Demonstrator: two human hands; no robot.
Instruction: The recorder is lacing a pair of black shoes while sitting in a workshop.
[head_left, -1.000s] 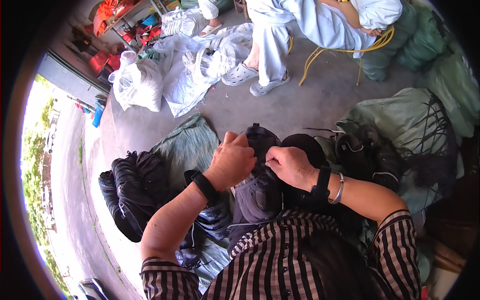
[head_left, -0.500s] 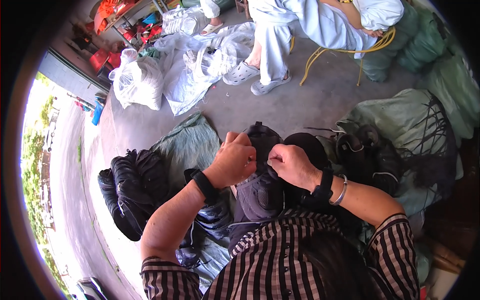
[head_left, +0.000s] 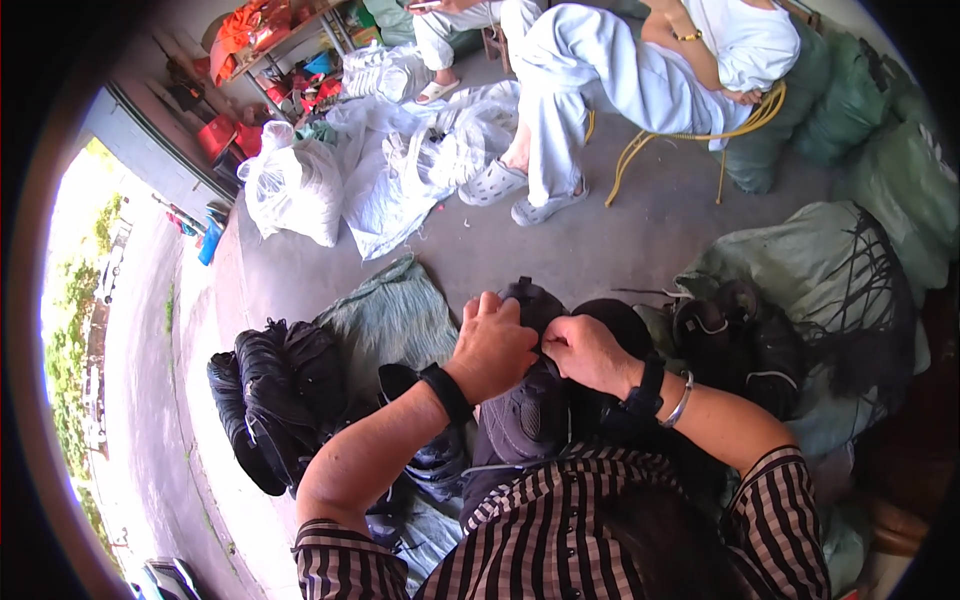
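A black shoe (head_left: pixel 527 415) with a mesh-like panel lies across my lap, its far end showing beyond my hands. Over its upper part my left hand (head_left: pixel 492 345) is closed with bent fingers. Close beside it, my right hand (head_left: pixel 592 352) holds a pinch with thumb and forefinger. Whatever either pinch holds is hidden or too small to name. To the right of the shoe is a round black shape (head_left: pixel 617 325), partly behind my right hand. Both wrists wear black bands.
Black shoes are piled on the left (head_left: pixel 285 385) and right (head_left: pixel 735 325), next to green woven sacking (head_left: pixel 390 315). Across the floor, a person in pale trousers (head_left: pixel 570 90) sits on a yellow-framed chair (head_left: pixel 630 160). White plastic bags (head_left: pixel 295 195) stand at the far left.
My left hand has shifted slightly right, nearer my right hand. The whole scene sits a little lower in the picture. Both hands stay over the shoe.
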